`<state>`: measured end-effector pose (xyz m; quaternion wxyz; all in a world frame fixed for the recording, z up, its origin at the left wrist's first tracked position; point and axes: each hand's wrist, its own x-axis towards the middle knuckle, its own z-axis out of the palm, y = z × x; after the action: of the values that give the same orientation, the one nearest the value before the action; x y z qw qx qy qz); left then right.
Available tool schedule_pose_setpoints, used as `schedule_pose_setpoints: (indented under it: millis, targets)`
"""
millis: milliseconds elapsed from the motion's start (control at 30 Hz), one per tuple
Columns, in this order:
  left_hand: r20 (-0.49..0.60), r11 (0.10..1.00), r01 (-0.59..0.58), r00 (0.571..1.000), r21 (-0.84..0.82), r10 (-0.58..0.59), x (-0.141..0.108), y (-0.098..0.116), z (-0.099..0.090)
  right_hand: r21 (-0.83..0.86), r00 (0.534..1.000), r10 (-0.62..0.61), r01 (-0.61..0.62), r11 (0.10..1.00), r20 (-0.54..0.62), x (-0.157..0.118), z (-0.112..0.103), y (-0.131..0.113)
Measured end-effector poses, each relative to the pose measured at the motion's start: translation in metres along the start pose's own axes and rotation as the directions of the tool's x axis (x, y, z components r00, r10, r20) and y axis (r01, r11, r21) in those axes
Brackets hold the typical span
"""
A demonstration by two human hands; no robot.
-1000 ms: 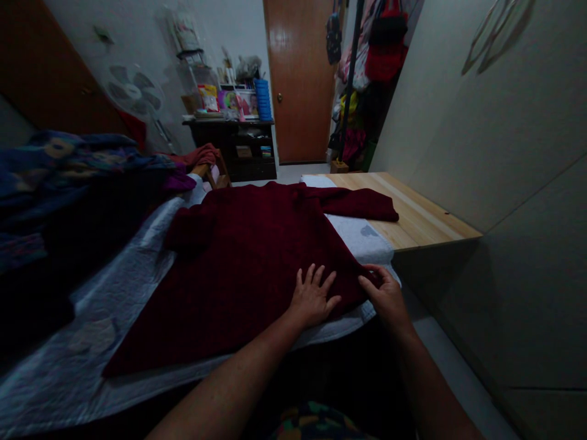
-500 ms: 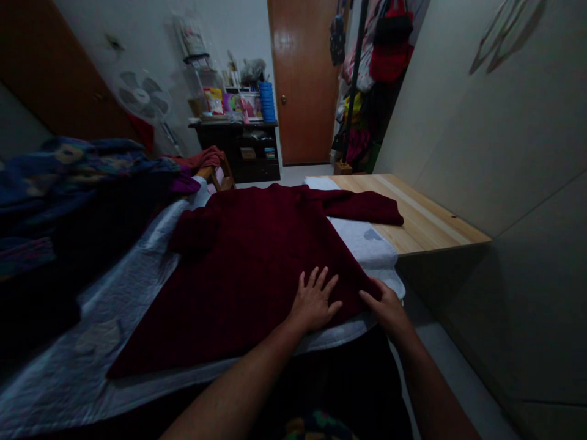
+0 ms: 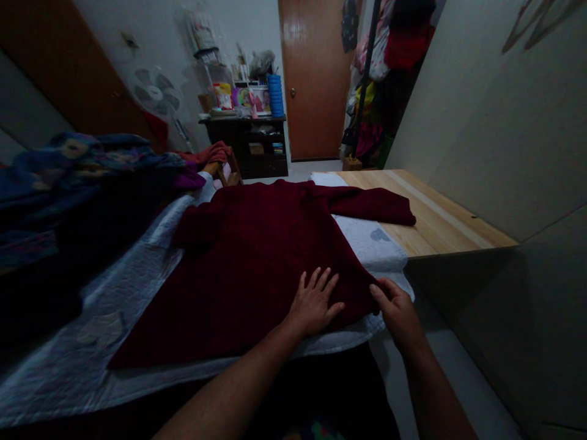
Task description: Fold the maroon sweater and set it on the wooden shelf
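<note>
A dark red long-sleeved top (image 3: 247, 263) lies spread out on a pale quilted cover (image 3: 151, 287). One sleeve reaches out to the right over a wooden board; the left one is folded in close to the body. My left hand (image 3: 315, 304) rests flat on the lower right part of the top, fingers spread. At the bottom right corner, my right hand (image 3: 395, 307) pinches the edge of the fabric between thumb and fingers. That corner is lifted slightly past the cover's edge.
Heaped clothes (image 3: 101, 183) lie along the left side. The wooden board (image 3: 440, 214) juts out on the right beside a pale panel (image 3: 495, 134). Farther back stand a fan (image 3: 156, 91), a dark shelf (image 3: 247, 146) with assorted items and a brown door (image 3: 316, 79).
My right hand has drawn the corner of the top slightly to the right. My left hand stays flat in place. The whole view has turned a little to the left.
</note>
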<state>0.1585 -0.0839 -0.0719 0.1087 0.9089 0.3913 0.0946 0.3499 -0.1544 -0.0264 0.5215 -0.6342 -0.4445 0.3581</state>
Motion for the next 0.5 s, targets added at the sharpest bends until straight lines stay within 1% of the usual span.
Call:
schedule_pose_setpoints:
  millis: [100, 200, 300, 333, 400, 433, 500]
  targets:
    - [0.005, 1.0, -0.001, 1.0, -0.008, 0.001, 0.0, -0.001, -0.001, 0.063, 0.998, 0.014, -0.017, 0.998, 0.058, 0.001, -0.005, 0.001]
    - [0.011, 1.0, -0.005, 1.0, 0.003, 0.005, 0.0, -0.002, -0.002, 0.12, 0.988, 0.074, -0.091, 0.989, 0.134, 0.004, -0.013, 0.006]
    - [0.016, 1.0, -0.012, 1.0, 0.015, 0.012, 0.0, -0.001, -0.001, 0.075, 0.972, 0.11, -0.128, 0.989, 0.208, 0.01, -0.021, 0.009]
    - [0.019, 1.0, -0.013, 1.0, 0.017, 0.012, 0.0, -0.001, -0.001, 0.03, 0.968, 0.101, -0.111, 0.993, 0.23, 0.013, -0.023, 0.009]
    - [0.022, 1.0, -0.013, 1.0, 0.019, 0.013, 0.0, -0.001, -0.001, -0.117, 0.967, 0.052, -0.023, 0.993, 0.25, 0.021, -0.023, 0.005]
    - [0.023, 1.0, -0.013, 1.0, 0.019, 0.013, 0.0, -0.001, -0.001, -0.218, 0.968, 0.02, 0.036, 0.975, 0.249, 0.025, -0.022, 0.002]
    - [0.022, 1.0, -0.015, 1.0, 0.02, 0.014, 0.0, 0.0, -0.001, -0.423, 0.971, -0.038, 0.138, 0.896, 0.236, 0.033, -0.016, -0.005]
